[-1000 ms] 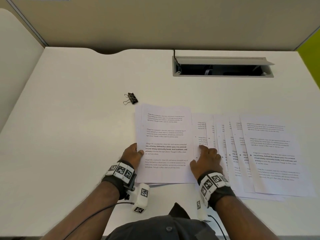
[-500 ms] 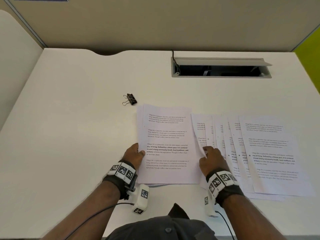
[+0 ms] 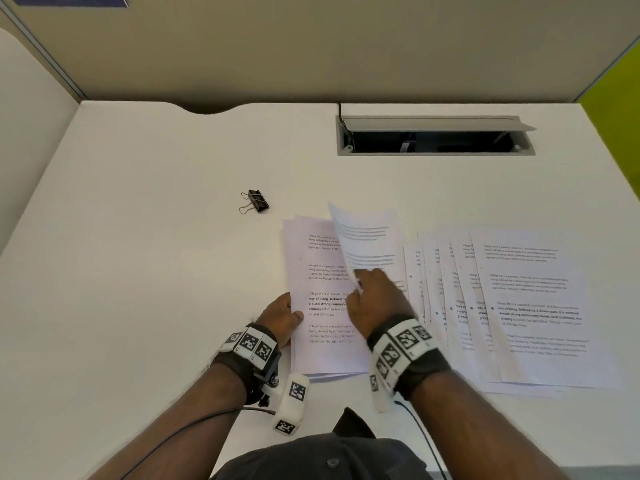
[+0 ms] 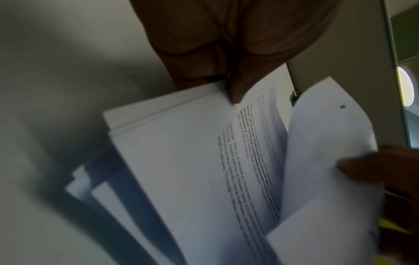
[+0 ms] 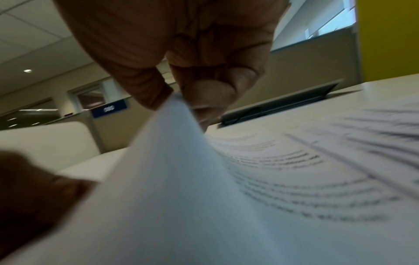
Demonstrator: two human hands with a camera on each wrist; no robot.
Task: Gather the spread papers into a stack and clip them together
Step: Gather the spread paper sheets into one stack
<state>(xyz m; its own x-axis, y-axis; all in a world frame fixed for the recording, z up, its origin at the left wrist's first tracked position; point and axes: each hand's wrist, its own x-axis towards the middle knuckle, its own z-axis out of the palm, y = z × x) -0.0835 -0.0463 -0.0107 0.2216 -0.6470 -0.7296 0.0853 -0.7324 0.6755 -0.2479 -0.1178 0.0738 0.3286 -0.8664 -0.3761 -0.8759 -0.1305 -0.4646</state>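
A gathered stack of printed papers (image 3: 322, 344) lies on the white desk (image 3: 156, 271). My left hand (image 3: 292, 311) holds the stack's left edge, thumb on top; in the left wrist view the thumb (image 4: 235, 91) presses the stack (image 4: 181, 161). Over the stack, my right hand (image 3: 356, 282) pinches one sheet (image 3: 367, 240) by its edge and holds it lifted and curved. The right wrist view shows that pinch (image 5: 179, 97) on the sheet (image 5: 170, 179). Several more sheets (image 3: 526, 306) lie fanned out to the right. A black binder clip (image 3: 254, 201) sits beyond the stack's far left corner.
An open grey cable hatch (image 3: 433, 136) is set into the desk at the back right. Partition walls (image 3: 311, 46) close off the back and left. The desk's front edge is at my body.
My right hand has taken one sheet off the left end of the spread, lifted it and swung it left over the stack. The left hand has stayed at the stack's edge.
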